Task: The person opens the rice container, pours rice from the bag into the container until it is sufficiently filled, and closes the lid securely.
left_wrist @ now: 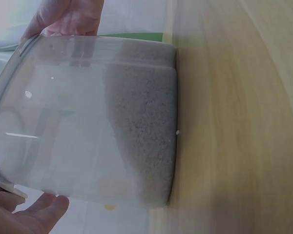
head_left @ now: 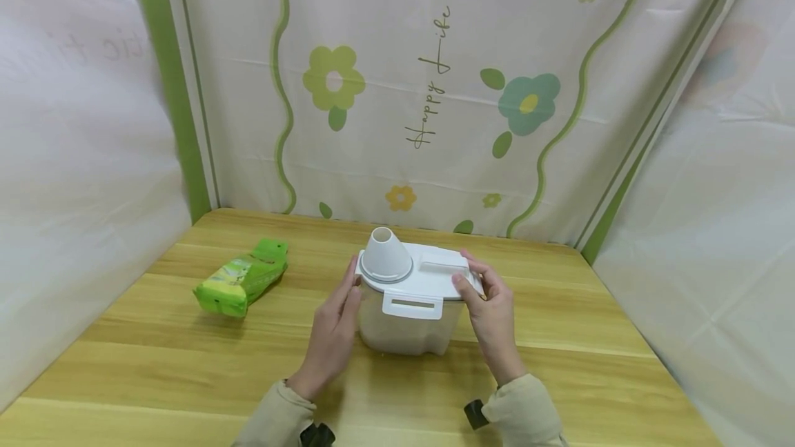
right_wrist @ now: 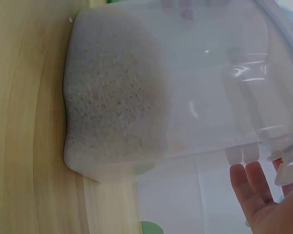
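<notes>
A translucent storage container (head_left: 404,330) with a white lid (head_left: 435,281) stands on the table, held between both hands. Pale, rice-like grain (left_wrist: 146,117) fills its lower part, with a sloping top surface. On the lid are a white cone-shaped cup (head_left: 386,257) and a raised handle (head_left: 444,263). My left hand (head_left: 332,330) holds the left end, its fingers at the lid's edge beside a side clip. With the thumb on top of the lid and the fingers at the far right corner, my right hand (head_left: 491,309) grips the other end. The front clip (head_left: 413,305) sticks outward.
A green and yellow plastic package (head_left: 245,278) lies on the wooden table (head_left: 590,364), left of the container. Behind it hangs a flower-printed curtain (head_left: 385,157); pale sheets close off both sides. One white grain (left_wrist: 177,132) lies by the container's base.
</notes>
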{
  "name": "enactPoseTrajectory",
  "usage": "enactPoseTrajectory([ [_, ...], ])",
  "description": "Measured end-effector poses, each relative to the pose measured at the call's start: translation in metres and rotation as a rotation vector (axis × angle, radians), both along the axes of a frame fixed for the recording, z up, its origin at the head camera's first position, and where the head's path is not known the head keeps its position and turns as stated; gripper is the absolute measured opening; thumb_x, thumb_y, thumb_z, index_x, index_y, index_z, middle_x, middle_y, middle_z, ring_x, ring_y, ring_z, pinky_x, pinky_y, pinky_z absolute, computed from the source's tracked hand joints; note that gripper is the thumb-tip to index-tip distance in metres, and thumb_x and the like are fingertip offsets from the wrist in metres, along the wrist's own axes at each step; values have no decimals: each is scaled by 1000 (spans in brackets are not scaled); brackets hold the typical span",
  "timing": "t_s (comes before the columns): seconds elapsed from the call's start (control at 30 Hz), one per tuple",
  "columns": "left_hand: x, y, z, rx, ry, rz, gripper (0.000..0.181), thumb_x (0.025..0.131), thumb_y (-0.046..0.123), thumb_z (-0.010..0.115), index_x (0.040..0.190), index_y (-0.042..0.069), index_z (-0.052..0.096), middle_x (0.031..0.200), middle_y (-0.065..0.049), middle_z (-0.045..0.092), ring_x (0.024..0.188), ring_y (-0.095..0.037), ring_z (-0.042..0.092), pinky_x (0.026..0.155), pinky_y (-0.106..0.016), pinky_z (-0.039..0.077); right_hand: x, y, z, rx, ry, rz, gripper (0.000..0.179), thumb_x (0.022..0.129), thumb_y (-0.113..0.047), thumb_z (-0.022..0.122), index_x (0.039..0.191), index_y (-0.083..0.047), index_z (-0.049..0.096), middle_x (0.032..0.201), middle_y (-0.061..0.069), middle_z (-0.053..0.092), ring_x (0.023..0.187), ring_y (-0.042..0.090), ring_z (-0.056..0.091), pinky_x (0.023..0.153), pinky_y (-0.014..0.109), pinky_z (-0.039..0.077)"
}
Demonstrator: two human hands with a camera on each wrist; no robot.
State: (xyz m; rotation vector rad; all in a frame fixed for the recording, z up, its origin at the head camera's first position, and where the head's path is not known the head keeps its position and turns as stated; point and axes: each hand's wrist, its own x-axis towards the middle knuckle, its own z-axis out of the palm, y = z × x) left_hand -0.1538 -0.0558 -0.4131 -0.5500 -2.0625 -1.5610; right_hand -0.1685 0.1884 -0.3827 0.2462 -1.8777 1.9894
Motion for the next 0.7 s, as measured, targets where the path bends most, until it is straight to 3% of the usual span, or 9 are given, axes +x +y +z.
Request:
enactPoseTrajectory([
  [0.17, -5, 0, 1, 26, 18, 71, 41, 108, 20, 43, 147, 9, 45, 138, -4, 54, 102, -16, 66, 88, -37, 54, 0, 0, -1, 6, -8, -5, 34, 92, -12, 72, 121, 3, 62, 137, 2, 57, 126, 17, 49, 96, 24, 47],
  [0.43, -10, -1, -1, 96, 2, 60, 39, 105, 20, 49, 142, 6, 51, 140, 1, 51, 106, -13, 64, 86, -30, 54, 0, 0, -1, 1, -5, -10, 33, 92, -11, 71, 121, 3, 62, 135, -2, 58, 127, 17, 49, 97, 25, 47],
  [0.7, -10, -1, 0, 78, 9, 76, 39, 104, 18, 52, 141, 6, 52, 135, 0, 55, 106, -11, 64, 82, -28, 56, -1, -1, -2, 4, -2, -18, 35, 92, -14, 72, 121, 3, 62, 137, 5, 56, 128, 16, 48, 99, 24, 45],
])
